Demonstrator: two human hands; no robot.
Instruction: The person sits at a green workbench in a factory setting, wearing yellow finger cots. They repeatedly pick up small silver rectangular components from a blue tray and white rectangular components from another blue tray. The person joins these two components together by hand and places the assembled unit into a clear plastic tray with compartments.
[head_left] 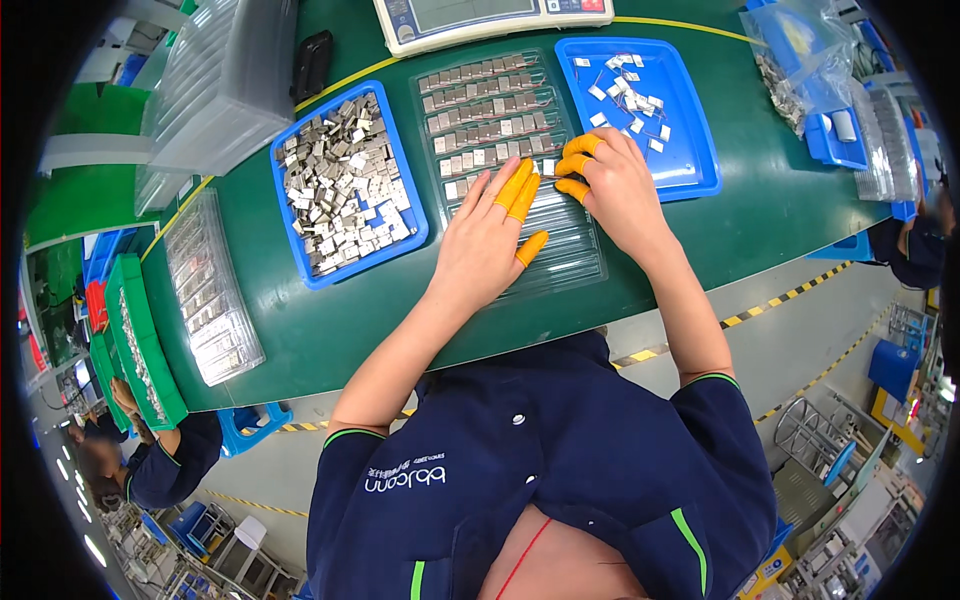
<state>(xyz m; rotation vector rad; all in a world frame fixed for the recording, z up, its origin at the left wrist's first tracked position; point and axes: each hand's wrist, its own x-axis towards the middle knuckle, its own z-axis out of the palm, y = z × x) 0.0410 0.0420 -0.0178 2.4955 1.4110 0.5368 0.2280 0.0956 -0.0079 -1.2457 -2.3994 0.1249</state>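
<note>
A clear plastic blister tray (572, 235) lies in front of me, its upper rows filled with small silver-and-white blocks (490, 130) with thin wires. Yellow finger cots cover several fingertips on both hands. My left hand (475, 245) rests on the tray with fingers stretched out, the fingertips at the lowest filled row and the thumb apart. From the right, my right hand (620, 195) reaches in, its fingers bent and closed at a small block (547, 168) at the end of that row. The fingers partly hide this block.
A blue tray (417, 225) heaped with loose silver blocks stands left; another blue tray (700, 150) holds white wired pieces at right. Behind are a scale (490, 35) and stacked clear trays (215, 90). A filled tray (225, 340) and green bins (150, 350) lie far left, near a co-worker.
</note>
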